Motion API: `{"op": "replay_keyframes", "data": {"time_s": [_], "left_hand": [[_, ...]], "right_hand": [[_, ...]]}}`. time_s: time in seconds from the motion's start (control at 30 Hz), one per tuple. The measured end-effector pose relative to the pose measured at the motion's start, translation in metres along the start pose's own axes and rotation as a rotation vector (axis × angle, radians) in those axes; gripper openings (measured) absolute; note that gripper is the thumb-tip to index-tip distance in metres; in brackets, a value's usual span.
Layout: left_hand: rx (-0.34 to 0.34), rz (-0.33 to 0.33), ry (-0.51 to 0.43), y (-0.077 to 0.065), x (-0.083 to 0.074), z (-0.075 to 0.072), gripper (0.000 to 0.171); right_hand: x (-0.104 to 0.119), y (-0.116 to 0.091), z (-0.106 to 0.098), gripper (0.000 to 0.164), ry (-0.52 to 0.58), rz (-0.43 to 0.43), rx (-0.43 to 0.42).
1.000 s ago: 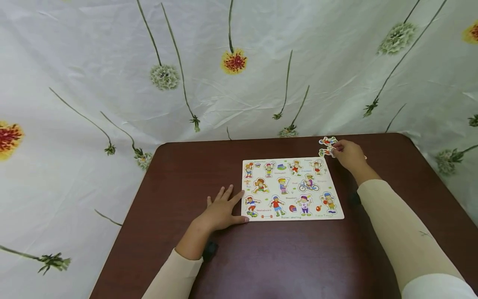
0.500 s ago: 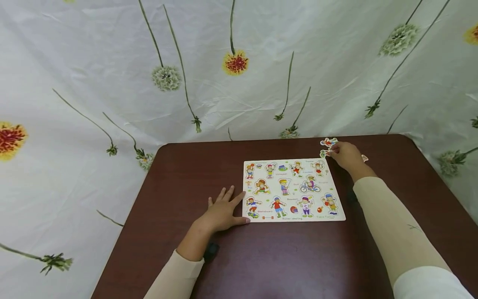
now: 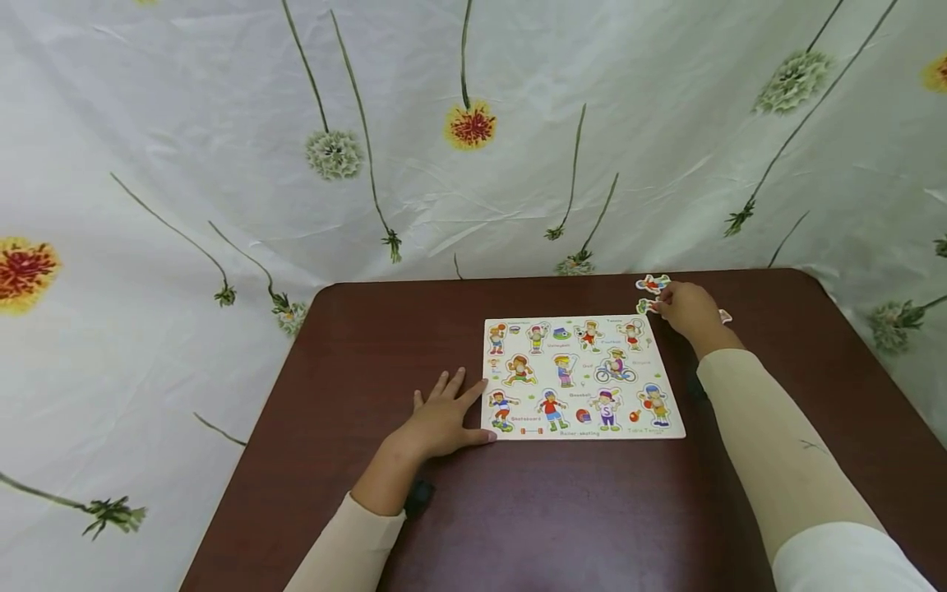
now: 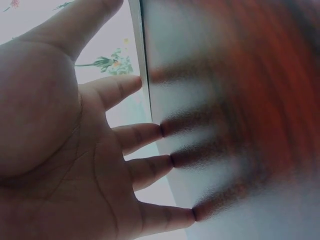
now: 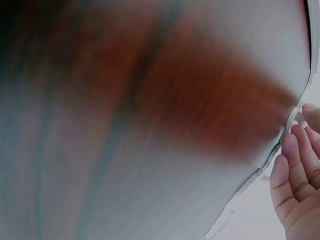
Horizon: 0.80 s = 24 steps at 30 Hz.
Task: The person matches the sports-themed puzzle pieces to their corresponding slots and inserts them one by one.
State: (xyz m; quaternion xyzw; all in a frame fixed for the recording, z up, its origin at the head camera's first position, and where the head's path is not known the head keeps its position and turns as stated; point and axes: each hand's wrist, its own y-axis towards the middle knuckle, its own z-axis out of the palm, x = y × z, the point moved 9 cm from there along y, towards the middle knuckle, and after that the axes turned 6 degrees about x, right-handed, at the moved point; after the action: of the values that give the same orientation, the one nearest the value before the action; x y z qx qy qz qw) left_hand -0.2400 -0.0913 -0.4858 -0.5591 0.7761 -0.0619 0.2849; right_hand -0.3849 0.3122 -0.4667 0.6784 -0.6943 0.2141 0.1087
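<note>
A white puzzle board printed with sports figures lies flat on the table. My left hand has its fingers spread on the table, with index finger and thumb touching the board's left edge. In the left wrist view, the left hand's palm shows, fingertips down on the wood. Beyond the board's far right corner, my right hand pinches a figure-shaped puzzle piece, partly hidden by the fingers. Another puzzle piece lies just behind it. In the right wrist view, the right hand's fingers bend toward the thumb beside the pieces' edges.
One more puzzle piece peeks out to the right of the right wrist, mostly hidden. The dark brown table ends at a white floral cloth hanging behind it.
The right hand has shifted slightly over the near piece and covers more of it. The piece beside the right wrist shows more. The left hand stays in place; the head view shifts slightly.
</note>
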Motion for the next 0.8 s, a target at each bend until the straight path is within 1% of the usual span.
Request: {"op": "replay_keyframes", "data": {"time_s": [0.17,0.4,0.5,0.7,0.8], "left_hand": [[0.005,0.002,-0.004,0.000,0.000,0.000,0.088],[0.005,-0.002,0.005,0.001,-0.002,-0.001,0.088],[0.005,-0.003,0.005,0.000,-0.002,-0.001,0.088],[0.002,-0.003,0.001,0.000,-0.002,-0.001,0.088],[0.000,-0.004,0.008,0.001,-0.001,0.000,0.088]], "right_hand": [[0.001,-0.002,0.000,0.029,0.013,-0.003,-0.010],[0.012,-0.004,-0.002,0.026,0.065,-0.061,-0.076],[0.019,-0.006,0.000,0.025,0.088,-0.080,-0.088],[0.036,-0.010,0.008,0.025,0.114,-0.110,-0.072],[0.045,-0.013,0.012,0.025,0.115,-0.124,-0.048]]}}
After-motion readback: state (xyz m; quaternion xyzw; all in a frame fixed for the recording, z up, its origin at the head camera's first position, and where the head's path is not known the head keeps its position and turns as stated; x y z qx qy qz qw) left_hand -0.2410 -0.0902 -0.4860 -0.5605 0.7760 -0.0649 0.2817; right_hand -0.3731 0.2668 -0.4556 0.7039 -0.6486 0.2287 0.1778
